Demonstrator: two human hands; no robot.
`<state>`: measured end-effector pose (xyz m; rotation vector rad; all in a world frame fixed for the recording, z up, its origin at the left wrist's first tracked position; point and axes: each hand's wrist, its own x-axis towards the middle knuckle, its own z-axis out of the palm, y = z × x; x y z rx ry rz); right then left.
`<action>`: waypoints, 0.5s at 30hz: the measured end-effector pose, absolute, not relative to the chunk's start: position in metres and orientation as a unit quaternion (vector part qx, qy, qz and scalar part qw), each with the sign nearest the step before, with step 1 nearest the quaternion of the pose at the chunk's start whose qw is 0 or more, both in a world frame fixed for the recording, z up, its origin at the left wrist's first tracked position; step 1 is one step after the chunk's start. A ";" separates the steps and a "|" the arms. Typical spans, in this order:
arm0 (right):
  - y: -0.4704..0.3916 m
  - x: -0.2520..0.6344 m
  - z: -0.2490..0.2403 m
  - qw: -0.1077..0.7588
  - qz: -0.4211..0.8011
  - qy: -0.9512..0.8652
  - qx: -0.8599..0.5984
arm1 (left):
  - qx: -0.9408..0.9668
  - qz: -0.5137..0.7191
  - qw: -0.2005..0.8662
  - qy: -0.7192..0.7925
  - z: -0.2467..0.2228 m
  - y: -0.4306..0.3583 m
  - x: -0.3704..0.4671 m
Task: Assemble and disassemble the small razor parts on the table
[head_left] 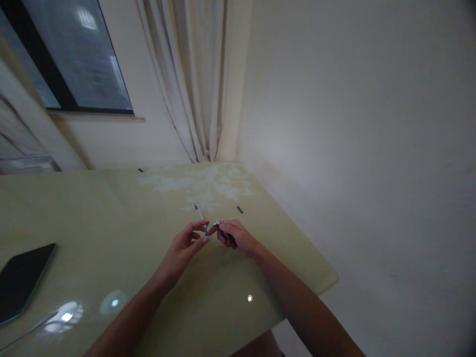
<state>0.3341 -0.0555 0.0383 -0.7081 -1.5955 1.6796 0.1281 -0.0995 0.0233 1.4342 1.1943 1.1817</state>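
Above the table, my left hand [190, 240] pinches a small, thin, dark greenish piece [207, 229] upright between thumb and fingertips. Close to its right, my right hand [235, 235] is closed around a small dark tool [228, 239] with a shiny metal end [216, 224]. That end points toward the piece in my left hand; whether they touch, I cannot tell. Just beyond my fingers lies a thin white stick [200, 213] with a dark tip. A short dark piece [240, 209] rests on the table past my right hand.
The pale, glossy table [111, 218] has a floral pattern near its back corner. Another small dark piece [140, 170] lies at its far edge. A dark tablet [24, 280] and a white cable [29, 331] are at left. A wall [357, 148] borders the right side; a curtain [197, 74] hangs behind.
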 end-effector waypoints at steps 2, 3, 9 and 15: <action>-0.058 0.336 0.040 0.344 0.642 -0.630 -0.269 | 0.543 0.488 0.502 0.464 0.022 -0.101 0.131; -0.059 0.336 0.040 0.338 0.642 -0.634 -0.268 | 0.529 0.493 0.520 0.454 0.021 -0.102 0.133; -0.067 0.333 0.043 0.333 0.633 -0.646 -0.268 | 0.513 0.498 0.551 0.431 0.013 -0.102 0.135; -0.068 0.333 0.048 0.339 0.638 -0.647 -0.246 | 0.499 0.513 0.555 0.423 0.014 -0.101 0.134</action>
